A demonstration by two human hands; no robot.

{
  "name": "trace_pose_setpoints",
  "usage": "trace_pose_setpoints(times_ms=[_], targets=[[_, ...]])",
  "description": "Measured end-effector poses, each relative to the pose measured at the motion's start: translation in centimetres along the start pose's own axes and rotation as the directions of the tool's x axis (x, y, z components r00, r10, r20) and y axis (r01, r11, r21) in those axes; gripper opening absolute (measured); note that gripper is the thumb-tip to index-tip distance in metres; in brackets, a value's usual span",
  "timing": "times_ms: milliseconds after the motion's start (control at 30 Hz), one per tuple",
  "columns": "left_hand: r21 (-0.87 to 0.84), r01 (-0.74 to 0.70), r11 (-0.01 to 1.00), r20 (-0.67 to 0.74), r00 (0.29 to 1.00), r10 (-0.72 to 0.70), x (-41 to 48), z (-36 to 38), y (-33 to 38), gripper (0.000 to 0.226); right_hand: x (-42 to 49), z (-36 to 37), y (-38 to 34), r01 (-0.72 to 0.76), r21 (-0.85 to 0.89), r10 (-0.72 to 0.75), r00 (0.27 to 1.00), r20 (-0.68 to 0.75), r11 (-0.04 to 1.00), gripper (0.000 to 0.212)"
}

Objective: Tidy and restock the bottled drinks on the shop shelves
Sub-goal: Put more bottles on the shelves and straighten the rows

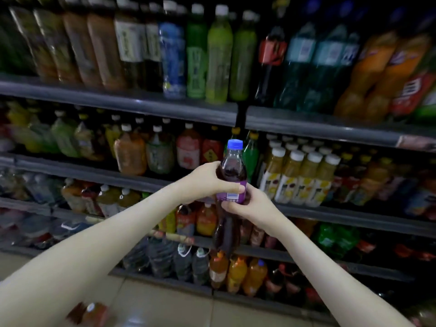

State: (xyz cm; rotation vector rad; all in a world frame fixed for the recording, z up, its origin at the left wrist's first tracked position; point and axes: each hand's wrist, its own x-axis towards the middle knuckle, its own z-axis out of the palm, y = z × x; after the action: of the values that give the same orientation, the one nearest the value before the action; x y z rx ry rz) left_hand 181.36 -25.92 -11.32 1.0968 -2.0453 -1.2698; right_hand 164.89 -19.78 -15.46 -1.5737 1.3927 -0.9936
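The left hand [205, 182] curls round the shoulder of a tall clear plastic bottle of dark drink with a purple label and blue cap [232, 168], thumb across the label. The right hand [253, 206] grips it just below. It is held upright in the air before the grey metal shelves [118, 103], near white-capped yellow juice bottles [302, 178].

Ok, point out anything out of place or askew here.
An amber bottle is on the floor at lower left, off the shelves. The purple-label bottle is also unshelved, gripped upright by the left hand and right hand.
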Motion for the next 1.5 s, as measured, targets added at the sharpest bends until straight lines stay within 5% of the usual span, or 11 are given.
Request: trace_pose_setpoints(times_ms=[200,333,433,533,900,1133,1233,1333,1400,1500], targets=[[0.014,-0.100,0.995,0.023,0.995,0.099,2.7,-3.7,5.3,0.040,2.8,-2.8,-4.3,0.095,0.034,-0.088,0.980,-0.179,0.995,0.038],[0.009,-0.175,0.985,-0.126,0.977,0.174,5.9,-6.4,7.9,0.067,5.4,-5.3,-7.5,0.157,0.047,-0.135,0.941,-0.311,0.986,0.039],[0.067,-0.294,0.953,-0.239,0.923,0.302,8.7,-8.2,9.8,0.021,7.3,-7.6,-9.7,0.216,0.087,-0.157,0.883,-0.442,0.972,0.038],[0.241,-0.332,0.912,-0.303,0.867,0.395,11.6,-9.3,11.3,0.004,9.1,-9.9,-11.7,0.271,0.073,-0.186,0.807,-0.560,0.960,0.032],[0.317,-0.351,0.881,-0.384,0.802,0.458,20.7,-6.5,15.1,0.092,9.4,-16.7,-11.5,0.295,-0.114,-0.262,0.531,-0.806,0.949,0.035],[0.311,-0.284,0.907,-0.466,0.786,0.406,23.8,-4.4,14.2,0.098,6.7,-21.2,-9.5,0.265,-0.189,-0.284,0.390,-0.876,0.946,0.040],[0.453,-0.333,0.827,-0.554,0.622,0.554,23.4,-2.5,15.0,0.096,6.1,-23.1,-8.7,0.282,-0.213,-0.306,0.345,-0.887,0.935,0.050],[0.708,-0.434,0.557,-0.410,0.390,0.825,23.2,1.1,17.3,0.093,5.8,-25.1,-7.9,0.312,-0.235,-0.329,0.299,-0.896,0.921,0.058],[0.735,-0.485,0.475,-0.330,0.356,0.874,23.5,4.2,19.3,0.088,5.5,-27.1,-7.2,0.338,-0.232,-0.334,0.282,-0.899,0.912,0.061],[0.717,-0.522,0.461,-0.266,0.407,0.874,24.7,8.8,21.9,0.080,4.9,-30.4,-6.1,0.333,-0.257,-0.356,0.281,-0.891,0.907,0.062]])
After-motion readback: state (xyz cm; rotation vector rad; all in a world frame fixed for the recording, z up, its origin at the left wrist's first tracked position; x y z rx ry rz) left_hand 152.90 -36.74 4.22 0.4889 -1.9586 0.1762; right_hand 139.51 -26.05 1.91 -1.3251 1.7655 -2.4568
